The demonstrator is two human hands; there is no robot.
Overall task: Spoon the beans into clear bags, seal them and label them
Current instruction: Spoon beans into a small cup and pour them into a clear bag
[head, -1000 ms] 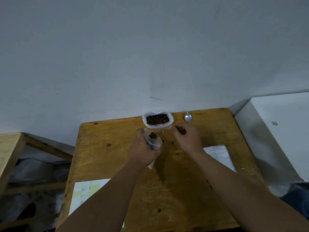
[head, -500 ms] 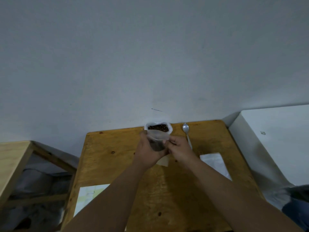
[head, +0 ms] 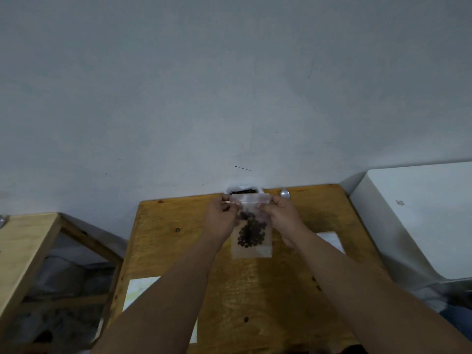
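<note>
**Bag filled, sealing in hand**

The small clear bag (head: 251,227) hung upright above the middle of the table (head: 268,290), with a dark clump of beans (head: 251,232) sunk to its lower half. A second before, it had been cupped open in the left hand while the right brought beans to its mouth. Now it was stretched flat between both hands. The left hand (head: 221,219) pinched the top strip at its left end and the right hand (head: 281,215) pinched it at the right end, thumbs and fingertips pressed on the plastic. Whether the strip was already closed along its whole length could not be told.

By that change, filling looked finished for this bag and the seal was the step under way; the label remained to be done.

Behind the bag, against the wall, stood the open white container of beans (head: 242,190), partly hidden. The spoon (head: 284,193) lay just to its right, untouched. A pale sheet (head: 138,290) lay at the table's near left, and white papers (head: 329,238) lay beyond the right forearm.
</note>
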